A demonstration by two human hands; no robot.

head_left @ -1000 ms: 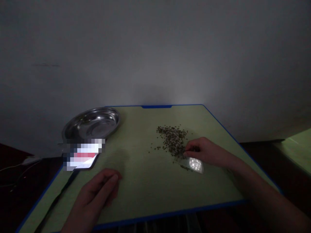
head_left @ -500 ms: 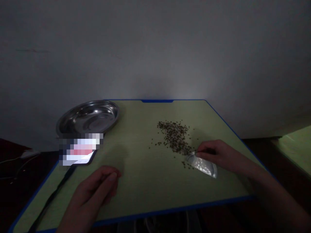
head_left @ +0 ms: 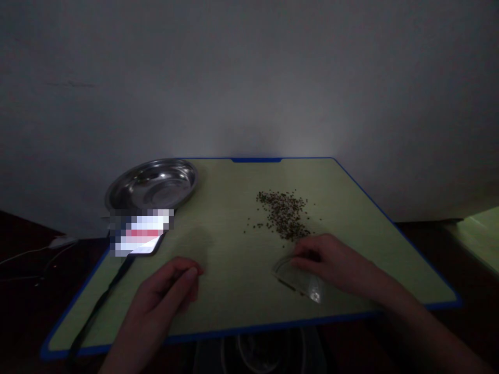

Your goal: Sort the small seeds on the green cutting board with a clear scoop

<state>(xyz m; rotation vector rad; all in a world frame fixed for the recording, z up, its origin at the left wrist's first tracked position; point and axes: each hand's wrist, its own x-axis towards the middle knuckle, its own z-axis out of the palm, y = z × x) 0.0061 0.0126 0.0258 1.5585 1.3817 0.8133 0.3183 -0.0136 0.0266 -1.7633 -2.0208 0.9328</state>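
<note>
My right hand [head_left: 322,257] pinches the far end of a clear, half-round plastic piece [head_left: 300,275] over the front right of the board. A few dark grains lie along this piece's front edge. Just beyond my right fingertips spreads a loose heap of small dark grains [head_left: 284,212], with strays to its left. What kind of grain they are I cannot tell. My left hand [head_left: 167,293] hovers or rests at the front left, its fingers curled and the thumb pressed to them. Nothing shows between those fingers.
A wide steel basin [head_left: 152,188] stands at the back left. In front of it lies a lit phone [head_left: 142,236], partly blurred, with a dark strap [head_left: 99,304] running toward me. The pale green board [head_left: 230,291] has a blue rim. A dark round container [head_left: 263,353] shows below its front edge.
My right hand has drawn the plastic piece toward me and left, bringing a few grains with it. My left hand keeps its curled pose. The whole view has shifted slightly.
</note>
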